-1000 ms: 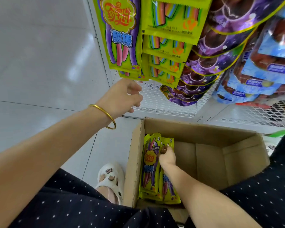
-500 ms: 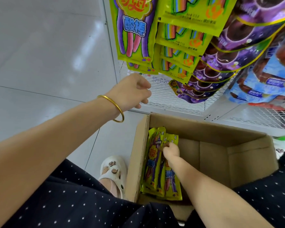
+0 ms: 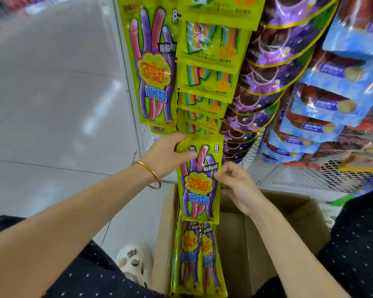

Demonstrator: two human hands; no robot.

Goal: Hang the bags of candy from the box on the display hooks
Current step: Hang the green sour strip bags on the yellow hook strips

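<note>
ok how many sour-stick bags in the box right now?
2 visible, both upright: left bag by the box's left wall, right bag beside it. More may be hidden behind them; the held bag covers their tops.

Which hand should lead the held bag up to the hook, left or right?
Left, probably. The left hand grips the bag at its top corner, the end that goes on the hook, and sits just under the matching hanging bags. The right hand pinches the bag's right edge lower down.
</note>
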